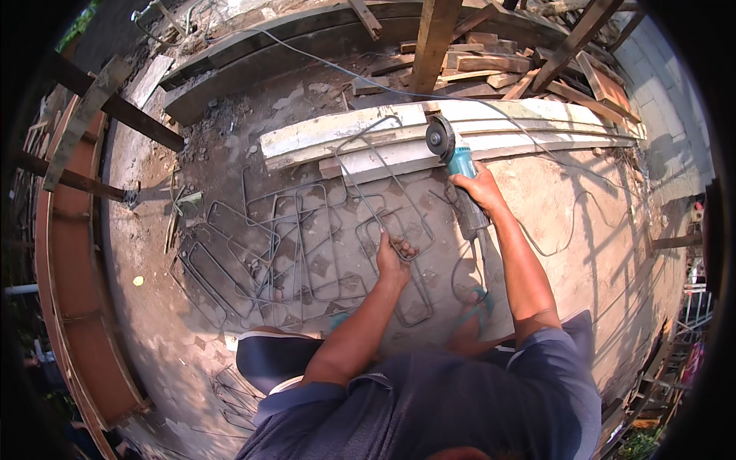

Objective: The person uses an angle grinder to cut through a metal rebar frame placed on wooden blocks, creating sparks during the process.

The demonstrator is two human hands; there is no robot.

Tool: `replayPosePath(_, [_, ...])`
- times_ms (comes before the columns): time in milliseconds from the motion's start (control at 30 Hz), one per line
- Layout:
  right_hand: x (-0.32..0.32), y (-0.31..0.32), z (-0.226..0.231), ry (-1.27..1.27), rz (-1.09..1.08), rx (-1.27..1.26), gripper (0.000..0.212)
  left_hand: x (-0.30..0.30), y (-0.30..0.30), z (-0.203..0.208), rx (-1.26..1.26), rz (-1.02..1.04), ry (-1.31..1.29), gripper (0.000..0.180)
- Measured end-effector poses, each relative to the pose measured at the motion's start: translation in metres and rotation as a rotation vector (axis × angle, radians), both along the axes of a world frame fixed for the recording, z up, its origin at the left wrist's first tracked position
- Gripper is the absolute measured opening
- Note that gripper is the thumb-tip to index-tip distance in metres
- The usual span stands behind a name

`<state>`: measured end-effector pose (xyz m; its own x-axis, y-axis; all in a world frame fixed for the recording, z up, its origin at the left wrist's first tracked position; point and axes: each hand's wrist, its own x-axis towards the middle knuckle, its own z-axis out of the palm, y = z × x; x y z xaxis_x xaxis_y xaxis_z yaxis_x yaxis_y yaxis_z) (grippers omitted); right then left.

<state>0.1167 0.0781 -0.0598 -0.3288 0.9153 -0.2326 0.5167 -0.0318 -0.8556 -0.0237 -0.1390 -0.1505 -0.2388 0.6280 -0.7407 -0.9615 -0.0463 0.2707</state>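
My right hand (481,188) is closed round the teal body of an angle grinder (461,161). The grinder's round dark disc (438,138) points away from me, beside the pale boards. My left hand (394,259) has its fingers curled round the near part of a bent steel rod frame (404,190). The far end of that frame rests on or just over the boards, left of the disc; I cannot tell whether they touch. More bent rod frames (299,245) lie overlapping on the ground to the left of my left hand.
Long pale boards (322,132) lie stacked across the ground ahead. Behind them stand a wooden post (435,46) and a heap of wood offcuts (491,65). A cable (571,230) loops over the ground at right. A long reddish-brown panel (73,307) runs along the left side.
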Motion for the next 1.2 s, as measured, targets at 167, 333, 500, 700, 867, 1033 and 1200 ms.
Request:
replayPosePath(167, [-0.029,0.003,0.016,-0.19,0.111,0.094,0.066,-0.004,0.001,-0.002,0.007,0.001,-0.009,0.049])
replayPosePath(333, [-0.052,0.03,0.0,-0.344,0.184,0.234,0.075,-0.001,0.008,0.006,-0.115,-0.006,0.04,0.05])
replayPosePath(500, [-0.093,0.039,0.008,-0.43,0.244,0.228,0.078,0.002,0.012,0.003,-0.187,-0.005,0.083,0.051])
replayPosePath(700, [-0.119,0.048,0.009,-0.408,0.293,0.215,0.077,0.002,0.012,-0.012,-0.18,-0.008,0.095,0.056])
replayPosePath(867, [-0.12,0.056,0.003,-0.397,0.303,0.207,0.077,0.006,0.014,-0.011,-0.207,-0.013,0.084,0.053])
replayPosePath(1033, [-0.122,0.06,-0.005,-0.388,0.32,0.244,0.077,0.005,0.015,-0.006,-0.222,-0.016,0.095,0.053])
replayPosePath(1200, [-0.122,0.063,-0.009,-0.382,0.32,0.243,0.077,0.006,0.015,-0.01,-0.221,-0.027,0.082,0.054])
